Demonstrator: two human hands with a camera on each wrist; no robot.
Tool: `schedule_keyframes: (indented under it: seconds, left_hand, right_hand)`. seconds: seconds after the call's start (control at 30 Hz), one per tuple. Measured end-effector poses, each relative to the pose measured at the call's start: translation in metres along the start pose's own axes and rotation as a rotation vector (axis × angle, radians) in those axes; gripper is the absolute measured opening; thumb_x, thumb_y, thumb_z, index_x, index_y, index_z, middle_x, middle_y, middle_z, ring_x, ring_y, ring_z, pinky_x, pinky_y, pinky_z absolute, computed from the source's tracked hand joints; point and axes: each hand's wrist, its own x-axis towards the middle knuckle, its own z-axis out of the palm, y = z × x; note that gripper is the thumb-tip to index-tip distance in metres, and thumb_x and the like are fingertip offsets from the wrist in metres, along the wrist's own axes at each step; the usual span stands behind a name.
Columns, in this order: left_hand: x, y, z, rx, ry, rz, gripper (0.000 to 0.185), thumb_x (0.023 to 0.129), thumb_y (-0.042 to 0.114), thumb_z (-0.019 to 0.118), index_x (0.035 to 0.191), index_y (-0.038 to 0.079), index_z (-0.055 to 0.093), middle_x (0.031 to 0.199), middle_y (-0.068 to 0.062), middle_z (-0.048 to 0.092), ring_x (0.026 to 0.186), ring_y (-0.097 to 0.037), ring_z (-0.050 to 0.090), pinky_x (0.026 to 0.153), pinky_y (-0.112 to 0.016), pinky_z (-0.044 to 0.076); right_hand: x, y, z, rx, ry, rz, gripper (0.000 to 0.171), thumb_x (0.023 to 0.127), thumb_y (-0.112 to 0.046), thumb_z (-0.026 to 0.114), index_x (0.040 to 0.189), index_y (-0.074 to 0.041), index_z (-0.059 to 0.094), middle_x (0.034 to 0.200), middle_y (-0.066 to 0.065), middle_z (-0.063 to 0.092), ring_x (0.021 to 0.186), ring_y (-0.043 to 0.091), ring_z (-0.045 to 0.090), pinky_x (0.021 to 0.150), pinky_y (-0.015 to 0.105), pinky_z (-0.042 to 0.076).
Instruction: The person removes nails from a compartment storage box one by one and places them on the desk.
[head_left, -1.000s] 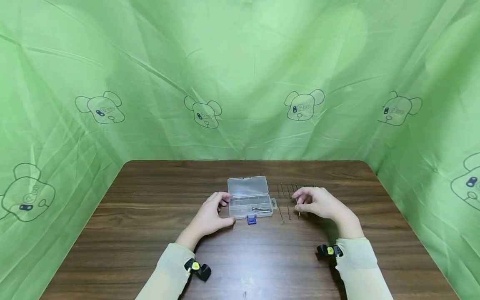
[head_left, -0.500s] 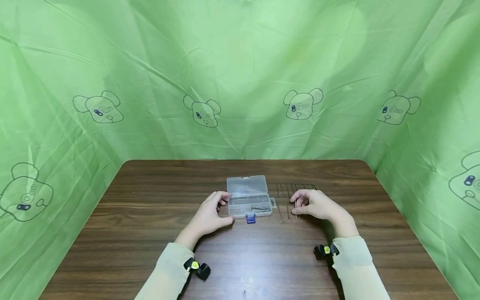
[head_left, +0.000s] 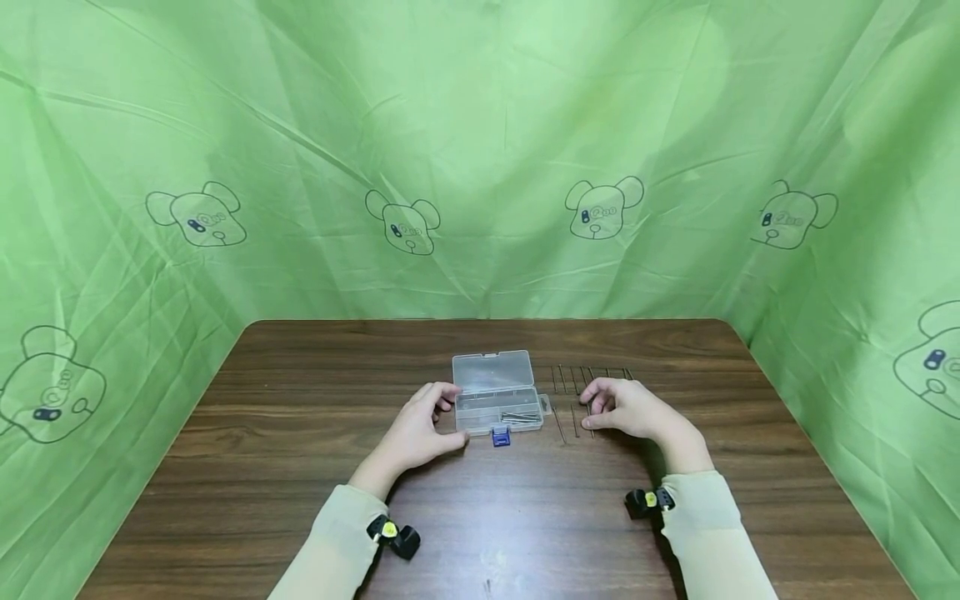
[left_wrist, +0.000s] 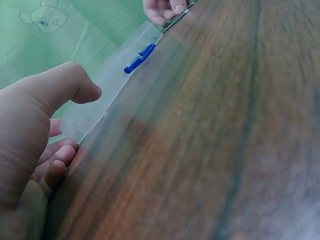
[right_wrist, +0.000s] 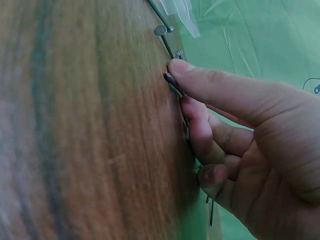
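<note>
A clear plastic storage box (head_left: 478,403) lies on the table with its lid (head_left: 492,371) folded back and a blue latch (head_left: 501,437) at the front. Several nails (head_left: 520,418) rest in its front right compartment. My left hand (head_left: 412,429) holds the box's left end, thumb at the front corner and fingers at the side. To the right of the box, my right hand (head_left: 633,408) pinches a nail (right_wrist: 173,83) between thumb and fingers, low over the tabletop. Two loose nails (head_left: 575,422) lie between the box and that hand.
Behind the right hand, several more nails (head_left: 562,380) are laid out in a row, partly hidden by it. The brown wooden table (head_left: 315,367) ends at a green cloth backdrop (head_left: 487,275) on the far side and both flanks.
My right hand has shifted slightly left with its fingers at the nail, which now stands lower by the tabletop. The left hand and box stay in place.
</note>
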Motion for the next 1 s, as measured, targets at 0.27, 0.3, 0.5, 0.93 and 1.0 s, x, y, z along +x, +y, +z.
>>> schedule_keyframes:
  seconds: [0.27,0.3,0.5,0.93,1.0]
  left_hand:
    - [-0.001,0.001,-0.001,-0.007,0.0,-0.002,0.066,0.077,0.019,0.091,0.138,0.009,0.066,0.119,-0.001,0.065,0.106,-0.016,0.063,0.086,-0.032,0.055]
    - [-0.001,0.001,-0.001,-0.008,-0.001,-0.002,0.066,0.077,0.019,0.091,0.138,0.009,0.065,0.119,-0.002,0.065,0.106,-0.016,0.063,0.087,-0.033,0.055]
    - [-0.001,0.002,-0.001,-0.003,-0.008,-0.007,0.066,0.078,0.019,0.091,0.138,0.009,0.065,0.12,-0.001,0.065,0.107,-0.016,0.062,0.088,-0.033,0.054]
    - [0.0,0.001,0.0,0.005,-0.006,-0.007,0.067,0.078,0.019,0.092,0.138,0.01,0.065,0.12,0.0,0.064,0.107,-0.015,0.062,0.087,-0.032,0.055]
    - [0.0,0.001,0.0,0.005,-0.007,-0.008,0.067,0.078,0.02,0.092,0.138,0.01,0.065,0.12,0.001,0.064,0.107,-0.015,0.062,0.087,-0.032,0.055]
  right_hand:
    - [0.0,-0.001,0.0,0.0,0.003,-0.007,0.034,0.089,-0.021,0.092,0.114,-0.008,0.072,0.088,-0.004,0.068,0.081,0.012,0.063,0.077,0.029,0.051]
    - [0.0,-0.001,0.0,-0.006,0.01,-0.011,0.034,0.089,-0.021,0.092,0.114,-0.008,0.072,0.088,-0.004,0.068,0.081,0.012,0.063,0.077,0.029,0.051]
    - [-0.002,-0.008,-0.004,-0.042,0.124,-0.055,0.032,0.09,-0.02,0.092,0.113,-0.008,0.073,0.086,-0.007,0.067,0.073,0.008,0.061,0.068,0.028,0.051]
    - [0.005,-0.05,-0.006,-0.04,0.204,-0.194,0.026,0.095,-0.02,0.087,0.115,-0.009,0.074,0.09,-0.01,0.066,0.082,0.012,0.066,0.074,0.029,0.055]
    - [0.007,-0.056,-0.003,-0.044,0.196,-0.217,0.025,0.097,-0.02,0.086,0.116,-0.01,0.074,0.091,-0.01,0.066,0.082,0.011,0.066,0.075,0.029,0.055]
